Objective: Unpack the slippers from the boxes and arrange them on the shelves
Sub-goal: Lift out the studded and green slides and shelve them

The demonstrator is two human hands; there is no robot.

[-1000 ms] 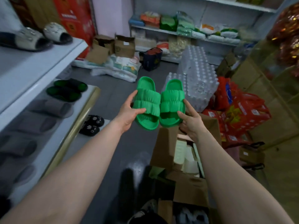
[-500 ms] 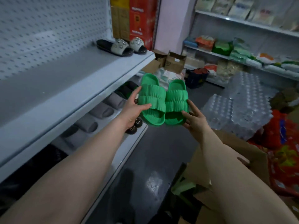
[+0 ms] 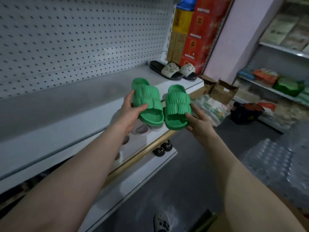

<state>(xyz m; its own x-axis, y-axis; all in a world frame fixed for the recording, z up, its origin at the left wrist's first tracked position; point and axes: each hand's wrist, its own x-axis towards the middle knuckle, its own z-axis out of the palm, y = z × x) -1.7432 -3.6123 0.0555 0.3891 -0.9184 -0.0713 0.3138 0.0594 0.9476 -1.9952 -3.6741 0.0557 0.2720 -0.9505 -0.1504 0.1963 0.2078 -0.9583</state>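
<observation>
My left thumb (image 3: 142, 107) lies across the ruffled strap and the other fingers (image 3: 129, 99) are curled round the outer edge, so my left hand (image 3: 129, 113) grips the left green slipper (image 3: 147, 99). My right thumb (image 3: 190, 116) presses on the footbed by the toe opening, with one finger (image 3: 196, 109) lying along the outer side. My right hand (image 3: 199, 124) holds the right green slipper (image 3: 177, 104) from below, and I can't see the rest of those fingers.

The two slippers are side by side with a narrow gap between the straps. Their heels point away from me, soles down and tilted a bit. Both are in the air over the front edge of the top shelf (image 3: 83, 104), and I can't tell if the left one touches it.

A studded black-and-cream pair (image 3: 173, 71) sits at the far end of that shelf, well apart from the green ones. The pegboard back wall (image 3: 75, 39) is behind it. Pale slippers (image 3: 141, 129) sit on the gold-edged shelf (image 3: 145, 151) below my hands. Black cat-face slippers (image 3: 163, 147) are on the level under that.

Open cardboard boxes (image 3: 220, 88) are on the floor past the shelf end. Red cartons (image 3: 199, 30) are stacked behind, and wrapped bottle packs (image 3: 275, 164) are on the right.
</observation>
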